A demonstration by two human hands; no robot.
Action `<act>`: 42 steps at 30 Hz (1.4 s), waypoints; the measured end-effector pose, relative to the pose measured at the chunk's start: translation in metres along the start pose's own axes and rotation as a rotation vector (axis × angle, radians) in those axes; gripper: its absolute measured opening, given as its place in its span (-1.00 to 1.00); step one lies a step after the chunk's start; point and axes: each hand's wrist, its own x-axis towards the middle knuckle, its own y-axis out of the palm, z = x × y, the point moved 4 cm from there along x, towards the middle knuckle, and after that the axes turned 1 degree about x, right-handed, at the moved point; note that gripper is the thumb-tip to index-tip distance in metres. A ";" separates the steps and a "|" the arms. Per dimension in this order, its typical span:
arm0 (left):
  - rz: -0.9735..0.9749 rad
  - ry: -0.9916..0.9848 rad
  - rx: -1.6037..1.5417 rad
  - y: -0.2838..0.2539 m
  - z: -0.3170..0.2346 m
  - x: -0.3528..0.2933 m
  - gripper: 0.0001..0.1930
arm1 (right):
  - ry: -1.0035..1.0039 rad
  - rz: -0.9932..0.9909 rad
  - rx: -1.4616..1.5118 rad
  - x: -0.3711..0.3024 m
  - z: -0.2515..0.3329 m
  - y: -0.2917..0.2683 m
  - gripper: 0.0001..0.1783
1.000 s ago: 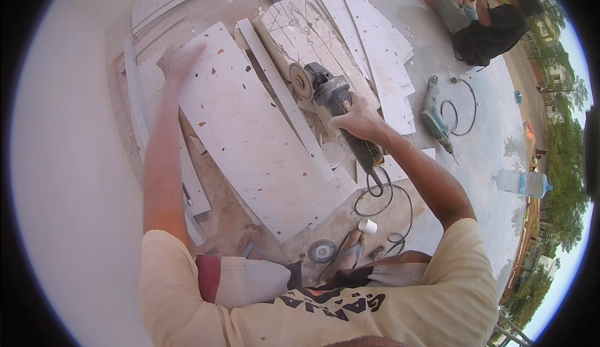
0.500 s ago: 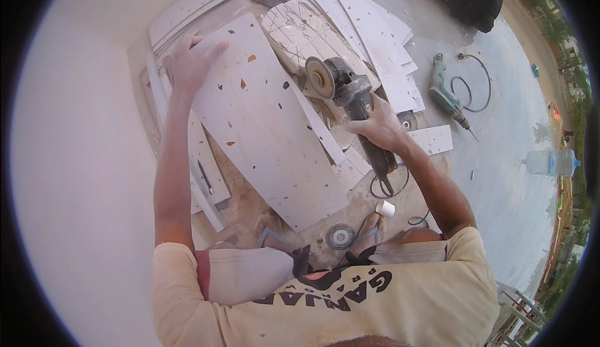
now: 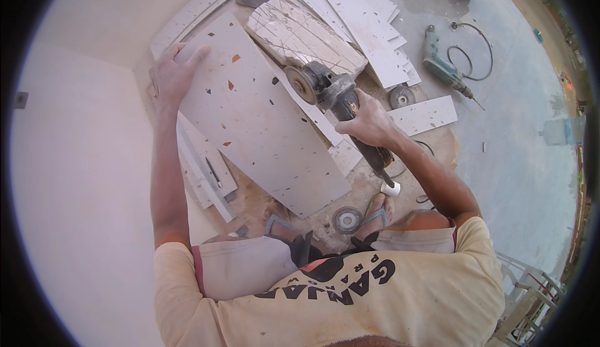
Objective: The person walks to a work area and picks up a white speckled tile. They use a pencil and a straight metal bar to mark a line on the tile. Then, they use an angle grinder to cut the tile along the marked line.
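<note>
My left hand (image 3: pixel 175 77) grips the upper left edge of a long white speckled tile (image 3: pixel 250 122), its thumb lying over the top face. The tile slants across the floor in front of me, its near end close to my feet. My right hand (image 3: pixel 370 120) is wrapped round the body of a dusty black angle grinder (image 3: pixel 340 94). The grinder's round disc (image 3: pixel 301 84) points left, beside the tile's right long edge; whether it touches the tile I cannot tell. A scored, dusty pale block (image 3: pixel 303 37) lies just beyond the grinder.
Several white tile pieces (image 3: pixel 356 15) are stacked beyond the block. A green drill (image 3: pixel 442 65) with its cord lies to the right. Loose discs (image 3: pixel 347 220) and a small white cup-like piece (image 3: pixel 390 188) lie near my feet. A wall (image 3: pixel 81 159) rises on the left.
The whole view has shifted slightly. The grinder in my right hand has come a little closer to the tile's right edge. Less of the other person shows at the top right.
</note>
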 end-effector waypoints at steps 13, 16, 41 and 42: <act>0.002 0.062 0.010 -0.014 -0.009 -0.012 -0.42 | -0.063 -0.029 -0.068 -0.004 0.003 0.007 0.00; 0.021 0.051 -0.019 -0.014 -0.012 -0.015 -0.41 | -0.071 -0.052 -0.082 -0.002 0.002 0.008 0.00; -0.065 0.121 0.039 -0.014 -0.013 -0.018 -0.44 | -0.076 -0.029 -0.099 0.012 0.021 0.003 0.15; -0.055 0.100 0.020 -0.014 -0.013 -0.019 -0.44 | -0.069 -0.022 -0.096 0.011 0.024 0.003 0.15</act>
